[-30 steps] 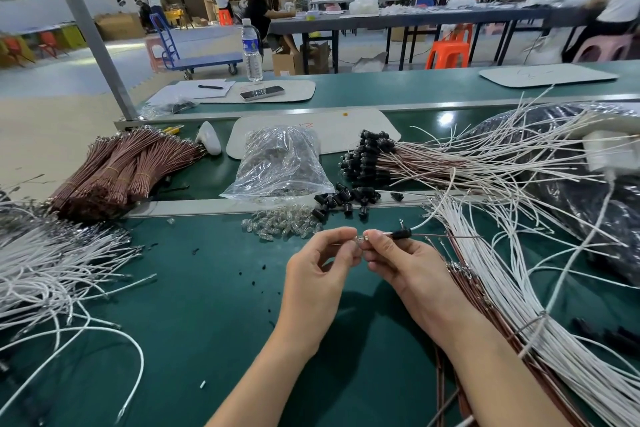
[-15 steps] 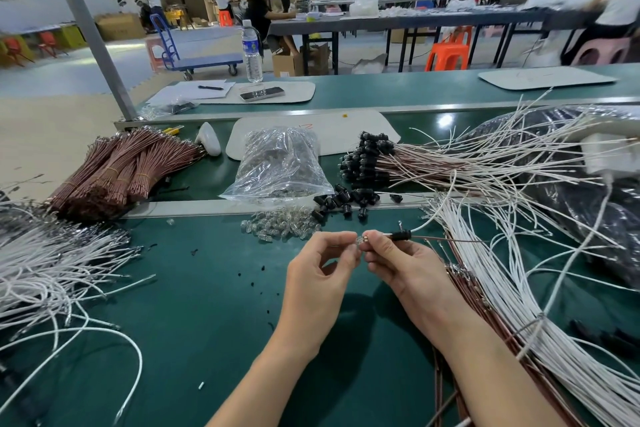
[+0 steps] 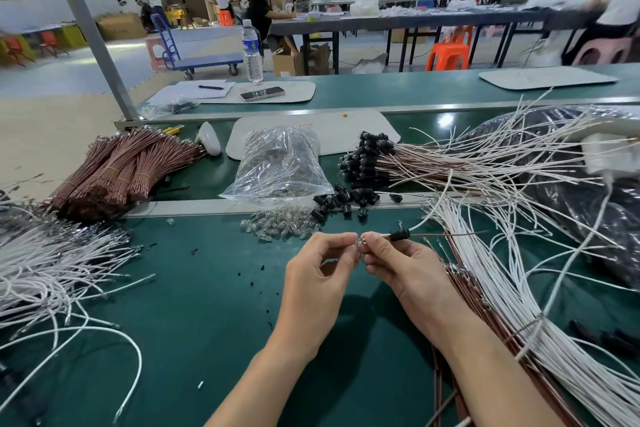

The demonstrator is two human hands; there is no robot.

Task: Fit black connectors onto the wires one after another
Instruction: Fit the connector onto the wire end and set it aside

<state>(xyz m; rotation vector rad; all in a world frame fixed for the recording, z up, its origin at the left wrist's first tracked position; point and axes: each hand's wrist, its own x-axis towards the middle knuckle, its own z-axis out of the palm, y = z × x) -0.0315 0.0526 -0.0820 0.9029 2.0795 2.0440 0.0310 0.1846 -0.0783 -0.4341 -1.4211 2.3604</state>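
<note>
Black connector (image 3: 400,235) sits on wire (image 3: 450,235) pinched by right hand (image 3: 408,274); left hand (image 3: 315,284) pinches its tip; loose bulbs (image 3: 277,225) lie beyond.

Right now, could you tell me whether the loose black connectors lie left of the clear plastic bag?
No, the loose black connectors lie just right of the clear plastic bag, at its near right corner.

The bench (image 3: 207,305) has a dark green, matt, rubbery-looking top, crossed by a dull brushed metal rail (image 3: 194,208). A crinkled clear plastic bag (image 3: 277,163) shines glossy, as do the small clear glass-like bulbs (image 3: 277,227) just before it, while the loose black connectors (image 3: 341,203) look like matt plastic. The white wires (image 3: 554,350) and brown wire bundles (image 3: 117,173) have smooth plastic-looking insulation and bare metal tips.
</note>
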